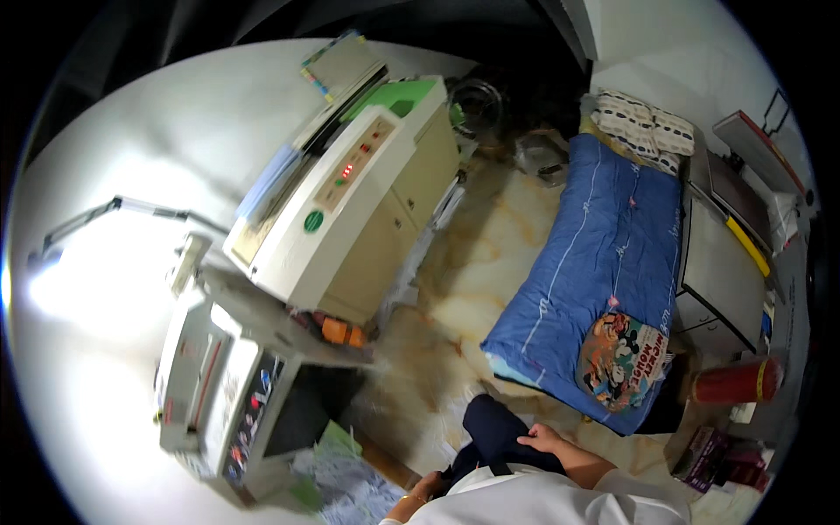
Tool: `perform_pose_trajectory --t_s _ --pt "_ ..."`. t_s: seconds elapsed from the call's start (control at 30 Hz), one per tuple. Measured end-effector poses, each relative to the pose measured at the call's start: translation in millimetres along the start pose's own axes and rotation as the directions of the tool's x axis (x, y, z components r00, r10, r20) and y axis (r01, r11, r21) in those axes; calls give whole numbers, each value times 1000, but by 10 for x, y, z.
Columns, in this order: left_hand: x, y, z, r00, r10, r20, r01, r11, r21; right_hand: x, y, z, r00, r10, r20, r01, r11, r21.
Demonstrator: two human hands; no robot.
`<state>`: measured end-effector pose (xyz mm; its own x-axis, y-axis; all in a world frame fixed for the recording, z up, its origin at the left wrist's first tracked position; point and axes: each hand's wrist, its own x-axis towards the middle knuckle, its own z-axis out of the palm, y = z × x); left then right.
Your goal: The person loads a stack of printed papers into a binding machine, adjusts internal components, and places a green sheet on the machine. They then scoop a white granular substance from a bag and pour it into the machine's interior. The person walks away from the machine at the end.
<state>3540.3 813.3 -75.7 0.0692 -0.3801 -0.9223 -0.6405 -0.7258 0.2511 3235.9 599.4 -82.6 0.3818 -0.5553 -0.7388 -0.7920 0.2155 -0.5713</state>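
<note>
My right hand (pixel 542 437) is at the right side of my dark trousers (pixel 493 432), its thumb and fingers loosely bent and a little apart. I see no object in it. At the lower edge my left hand (pixel 427 485) hangs low beside the other side of the trousers, its fingers mostly hidden against the dark cloth. A gold-coloured band shows at the left wrist. Closest to the left hand lies a heap of pale blue plastic sheeting (pixel 346 486) on the floor. To the right of my right hand stands a bed with a blue quilt (pixel 577 254).
A cream machine (pixel 363 210) with a lit red display stands at left, beyond a grey-white machine (pixel 206 367) under a bright lamp. A round cartoon cushion (pixel 617 360) lies on the bed. Right of it are a cabinet (pixel 722 271) and a red cylinder (pixel 737 382). Marbled floor (pixel 481 236) runs between.
</note>
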Motion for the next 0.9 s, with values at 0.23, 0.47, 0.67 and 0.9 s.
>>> perform_pose_trajectory --t_s 0.23,0.47,0.67,0.9 --pt "1084 -629 -2025 925 337 -173 -357 929 -98 1287 -1489 -520 882 -437 177 382 882 275" --pt "692 965 -4437 988 3 155 38 964 -262 1792 -2008 -1440 914 33 404 -213 887 410" --pt "1319 2044 -5852 901 -141 411 118 990 82 2644 -2264 -2061 766 267 585 -556 733 393" --pt "2785 4041 -7384 945 -112 308 9 949 315 4731 -3002 -3743 756 127 642 -421 845 329"
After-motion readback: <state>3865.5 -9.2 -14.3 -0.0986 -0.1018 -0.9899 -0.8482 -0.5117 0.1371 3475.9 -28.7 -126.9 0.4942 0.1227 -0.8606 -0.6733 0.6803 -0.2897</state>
